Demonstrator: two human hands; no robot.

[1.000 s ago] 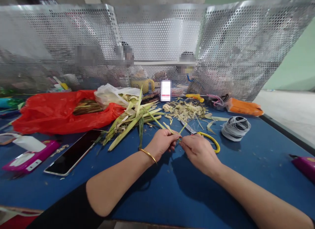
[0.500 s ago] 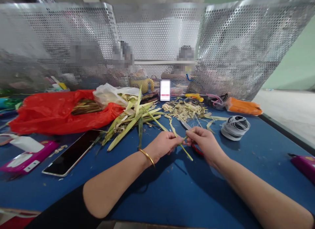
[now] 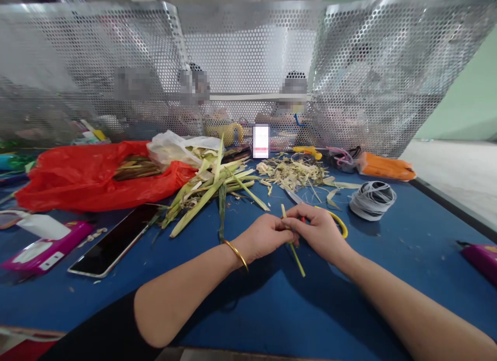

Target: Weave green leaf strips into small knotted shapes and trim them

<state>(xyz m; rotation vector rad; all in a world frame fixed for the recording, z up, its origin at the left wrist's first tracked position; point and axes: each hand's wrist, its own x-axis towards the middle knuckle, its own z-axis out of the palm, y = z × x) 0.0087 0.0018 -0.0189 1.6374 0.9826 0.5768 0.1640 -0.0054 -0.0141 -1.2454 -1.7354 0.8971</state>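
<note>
Left hand (image 3: pixel 267 235) and right hand (image 3: pixel 320 230) meet, fingers pinched closed on 1 green stalk (image 3: pixel 298 261). Scissors (image 3: pixel 342 225) lie partly hidden beyond right hand; leaves (image 3: pixel 202 203), far left.

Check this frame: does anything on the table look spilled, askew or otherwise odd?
The plant scraps look untidy: they lie loose in a heap on the blue tabletop, spread close to the scissors, which the right hand partly hides. Nothing looks clearly damaged.

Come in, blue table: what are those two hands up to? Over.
Left hand and right hand together, fingers closed around green strip. Strip's lower end sticking out below. Scissors close by right hand, partly hidden behind it.
</note>
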